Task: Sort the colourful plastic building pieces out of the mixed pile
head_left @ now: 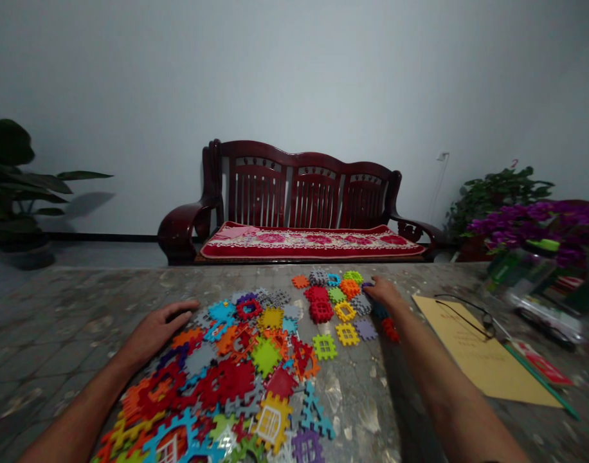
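At the left edge of a heap of colourful interlocking plastic pieces point(222, 382) rests my left hand point(162, 328). Its fingers reach forward with the thumb a little apart, and nothing shows in its grip. My right hand point(382, 292) is at the far right of a neater group of pieces, its fingertips closed on a small purple interlocking piece point(366, 285), mostly covered by the fingers. Nearby are an orange piece point(350, 288), a grey stack point(361, 305), a red window-shaped piece point(321, 311) and a lime window piece point(325, 347). Partly behind my right forearm lies a red piece point(389, 330).
Right of my forearm, a yellow paper point(487, 350) lies under eyeglasses point(487, 326), with a green pencil point(540, 379) beside it. A water bottle point(530, 270) and purple flowers point(540, 222) stand farther right. Beyond the table point(106, 289) is a wooden bench point(304, 186).
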Demonstrator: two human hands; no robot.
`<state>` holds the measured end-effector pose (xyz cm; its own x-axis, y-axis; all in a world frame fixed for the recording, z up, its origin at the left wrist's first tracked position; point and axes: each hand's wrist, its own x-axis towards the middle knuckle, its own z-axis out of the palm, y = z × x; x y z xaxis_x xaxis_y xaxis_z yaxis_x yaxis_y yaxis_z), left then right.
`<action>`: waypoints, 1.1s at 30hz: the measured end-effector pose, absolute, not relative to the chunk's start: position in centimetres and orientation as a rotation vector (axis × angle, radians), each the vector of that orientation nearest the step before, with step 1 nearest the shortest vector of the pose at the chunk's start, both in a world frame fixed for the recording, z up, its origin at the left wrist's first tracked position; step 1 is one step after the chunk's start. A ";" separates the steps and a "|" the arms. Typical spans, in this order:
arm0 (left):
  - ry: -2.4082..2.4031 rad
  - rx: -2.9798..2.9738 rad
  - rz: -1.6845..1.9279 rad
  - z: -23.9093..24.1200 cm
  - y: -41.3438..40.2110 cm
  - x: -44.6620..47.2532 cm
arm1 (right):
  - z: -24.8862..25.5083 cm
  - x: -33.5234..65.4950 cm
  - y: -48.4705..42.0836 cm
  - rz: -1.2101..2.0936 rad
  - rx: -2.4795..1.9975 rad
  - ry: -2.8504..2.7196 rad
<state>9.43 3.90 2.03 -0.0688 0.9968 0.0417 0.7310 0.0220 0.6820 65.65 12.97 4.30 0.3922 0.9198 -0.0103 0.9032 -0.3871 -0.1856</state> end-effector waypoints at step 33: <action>1.840 1.758 0.846 2.3 3.6 9.6 | 7.2 60.9 7.2 -0.007 -2.286 -1.892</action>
